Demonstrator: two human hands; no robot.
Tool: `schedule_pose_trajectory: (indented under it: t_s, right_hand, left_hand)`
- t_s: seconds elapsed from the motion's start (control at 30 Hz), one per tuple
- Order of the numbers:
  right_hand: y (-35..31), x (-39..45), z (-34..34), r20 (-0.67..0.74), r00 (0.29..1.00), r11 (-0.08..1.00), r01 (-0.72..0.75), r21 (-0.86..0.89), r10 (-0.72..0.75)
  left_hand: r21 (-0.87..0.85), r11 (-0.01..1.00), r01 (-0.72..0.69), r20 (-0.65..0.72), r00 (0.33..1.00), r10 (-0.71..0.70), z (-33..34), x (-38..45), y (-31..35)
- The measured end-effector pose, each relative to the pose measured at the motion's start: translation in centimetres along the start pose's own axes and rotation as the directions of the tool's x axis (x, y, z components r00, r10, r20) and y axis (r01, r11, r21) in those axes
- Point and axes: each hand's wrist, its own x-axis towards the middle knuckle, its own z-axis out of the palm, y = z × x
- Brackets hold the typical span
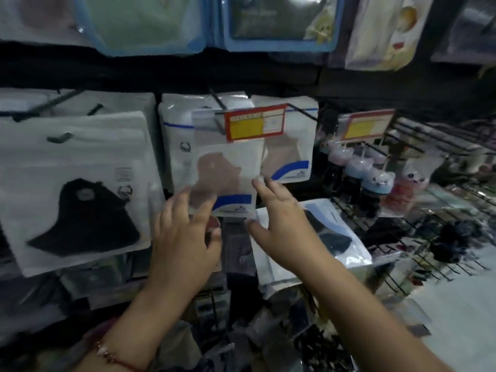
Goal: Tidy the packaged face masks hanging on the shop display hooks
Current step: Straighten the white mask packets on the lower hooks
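A clear packet with a brown face mask [228, 167] hangs on the middle hook behind a red and yellow price tag [255, 122]. My left hand [185, 237] touches its lower left corner with spread fingers. Relaxed fingers of my right hand [279, 224] reach its lower right edge. More white mask packets [290, 146] hang behind it. At the left hangs a big packet with a black mask [80, 194]. Another packet with a dark mask [330, 237] sits lower, under my right hand.
Blue-edged packets [139, 22] hang on the row above. Bare black hooks [64, 136] stick out at the left. At the right, a second price tag [367, 126], small round containers [375, 181] and wire racks [434, 146] with small goods. More stock lies below.
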Motion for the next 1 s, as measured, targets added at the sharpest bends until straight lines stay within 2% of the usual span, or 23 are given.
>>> schedule_pose_trajectory:
  t_s: [0.13, 0.27, 0.47, 0.6, 0.87, 1.0]
  right_hand:
    - [1.1, 0.6, -0.2, 0.015, 1.000, 0.997, 0.024, 0.067, -0.025]
    - [1.9, 1.5, 0.1, 0.000, 1.000, 0.971, -0.003, 0.239, 0.003]
    - [1.4, 4.2, 1.4, -0.045, 0.983, 0.851, -0.133, 0.509, 0.180]
    - [0.3, 5.7, 2.2, -0.091, 0.971, 0.772, -0.118, 0.624, 0.223]
    - [-0.7, 5.9, 3.7, -0.216, 0.920, 0.734, -0.102, 0.671, 0.326]
    - [-0.3, 5.6, 3.7, -0.192, 0.917, 0.652, -0.090, 0.753, 0.348]
  left_hand:
    - [-0.013, 1.000, 0.021, 0.012, 1.000, -0.021, 0.7, 1.1, 1.5]
    - [-0.014, 0.999, 0.043, -0.001, 0.999, -0.043, 0.7, 1.5, 1.3]
    - [-0.084, 0.995, 0.049, 0.030, 0.998, -0.047, -0.2, 1.7, 0.3]
    - [-0.118, 0.992, 0.053, 0.090, 0.995, -0.042, -1.0, 2.0, -0.7]
    - [-0.173, 0.984, 0.032, 0.147, 0.989, -0.006, -2.3, 2.2, -2.8]
    - [-0.218, 0.976, 0.027, 0.158, 0.987, 0.008, -2.7, 1.9, -3.8]
